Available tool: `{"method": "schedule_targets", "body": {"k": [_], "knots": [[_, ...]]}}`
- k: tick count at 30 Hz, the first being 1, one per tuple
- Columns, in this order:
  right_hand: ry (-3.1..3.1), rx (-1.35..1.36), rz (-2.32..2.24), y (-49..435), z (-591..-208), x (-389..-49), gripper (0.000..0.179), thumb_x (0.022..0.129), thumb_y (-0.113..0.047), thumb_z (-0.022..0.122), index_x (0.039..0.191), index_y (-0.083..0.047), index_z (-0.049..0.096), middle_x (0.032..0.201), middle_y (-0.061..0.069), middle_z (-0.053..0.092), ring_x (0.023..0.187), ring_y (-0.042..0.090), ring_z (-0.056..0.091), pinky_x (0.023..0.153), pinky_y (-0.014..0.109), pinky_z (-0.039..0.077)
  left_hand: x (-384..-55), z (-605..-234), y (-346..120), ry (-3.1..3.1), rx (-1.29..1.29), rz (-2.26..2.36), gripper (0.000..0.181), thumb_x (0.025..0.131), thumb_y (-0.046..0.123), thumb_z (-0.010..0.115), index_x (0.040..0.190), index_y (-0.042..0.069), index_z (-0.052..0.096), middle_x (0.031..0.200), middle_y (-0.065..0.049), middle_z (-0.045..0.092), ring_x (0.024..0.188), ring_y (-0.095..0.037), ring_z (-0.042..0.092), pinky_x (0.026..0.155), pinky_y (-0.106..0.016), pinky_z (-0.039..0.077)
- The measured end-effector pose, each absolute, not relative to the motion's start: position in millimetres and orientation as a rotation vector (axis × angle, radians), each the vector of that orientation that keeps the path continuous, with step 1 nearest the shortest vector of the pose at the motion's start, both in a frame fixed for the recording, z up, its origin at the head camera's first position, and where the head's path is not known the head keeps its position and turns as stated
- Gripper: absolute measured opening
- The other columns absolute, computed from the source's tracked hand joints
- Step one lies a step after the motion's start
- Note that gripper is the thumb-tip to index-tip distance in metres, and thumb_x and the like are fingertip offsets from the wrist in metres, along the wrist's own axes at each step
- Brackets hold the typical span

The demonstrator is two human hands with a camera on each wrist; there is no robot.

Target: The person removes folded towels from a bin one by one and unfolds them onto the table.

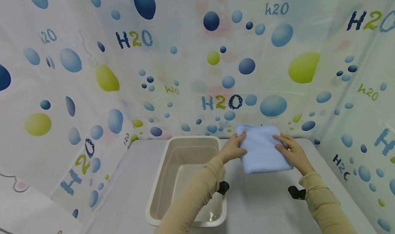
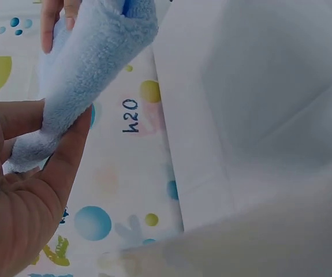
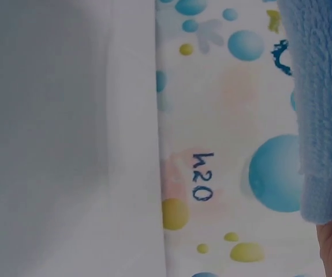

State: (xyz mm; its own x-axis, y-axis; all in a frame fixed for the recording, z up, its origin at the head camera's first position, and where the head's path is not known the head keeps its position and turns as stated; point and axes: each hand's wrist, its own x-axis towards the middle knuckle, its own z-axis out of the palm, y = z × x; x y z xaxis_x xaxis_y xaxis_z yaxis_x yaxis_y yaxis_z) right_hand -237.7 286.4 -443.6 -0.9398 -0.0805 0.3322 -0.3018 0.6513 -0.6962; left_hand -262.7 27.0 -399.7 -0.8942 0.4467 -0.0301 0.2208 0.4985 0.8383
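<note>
A light blue folded towel (image 1: 262, 150) with a fluffy surface is held up in the air above the right part of the table. My left hand (image 1: 231, 148) pinches its left edge; in the left wrist view, that hand's thumb and fingers (image 2: 67, 167) lie on either side of the folded cloth. At the towel's right edge my right hand (image 1: 293, 153) grips it, with fingertips on the near face. The right wrist view shows the towel (image 3: 324, 104) along its right border, and most of the right hand is out of that frame.
A beige rectangular basin (image 1: 155, 179) stands on the white table (image 1: 123, 193), left of the towel and partly behind the left sleeve (image 1: 197, 193). A white curtain (image 1: 185, 73) printed with bubbles and "H2O" surrounds the table at the back and sides.
</note>
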Motion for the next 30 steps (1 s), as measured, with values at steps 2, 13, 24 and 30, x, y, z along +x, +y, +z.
{"method": "schedule_targets", "body": {"k": [2, 13, 24, 30], "knots": [[-2.596, 0.298, 1.162, 288, -447, -237, 0.043, 0.093, -0.03, 0.055, 0.131, -0.01, 0.054, 0.14, 0.019, 0.041, 0.125, 0.04, 0.04, 0.091, 0.033, 0.039, -264, -403, 32, 2.541, 0.577, 1.293, 0.074, 0.083, 0.007, 0.064, 0.146, 0.019, 0.028, 0.153, -0.022, 0.02, 0.131, -0.035, 0.04, 0.082, -0.033, 0.055], [-2.6, 0.232, 1.209, 300, -470, -238, 0.041, 0.095, -0.031, 0.052, 0.13, -0.01, 0.055, 0.132, 0.016, 0.048, 0.122, 0.036, 0.04, 0.101, 0.036, 0.036, -261, -414, 56, 2.53, 0.441, 1.211, 0.074, 0.082, 0.0, 0.063, 0.146, 0.015, 0.029, 0.153, -0.016, 0.023, 0.132, -0.03, 0.038, 0.089, -0.034, 0.052], [-2.608, 0.176, 1.156, 317, -498, -234, 0.037, 0.094, -0.026, 0.054, 0.126, -0.008, 0.058, 0.125, 0.016, 0.054, 0.109, -0.002, 0.042, 0.083, 0.017, 0.035, -255, -437, 89, 2.713, 0.352, 1.02, 0.072, 0.075, -0.006, 0.059, 0.142, 0.013, 0.039, 0.151, -0.012, 0.03, 0.134, -0.027, 0.038, 0.103, -0.032, 0.042], [-2.592, 0.176, 1.092, 321, -513, -233, 0.032, 0.092, -0.018, 0.057, 0.121, -0.005, 0.061, 0.119, 0.018, 0.057, 0.105, 0.006, 0.047, 0.082, 0.02, 0.038, -248, -447, 104, 2.824, 0.345, 0.87, 0.065, 0.079, 0.001, 0.061, 0.14, 0.011, 0.042, 0.151, -0.011, 0.03, 0.131, -0.026, 0.043, 0.103, -0.029, 0.042]]}}
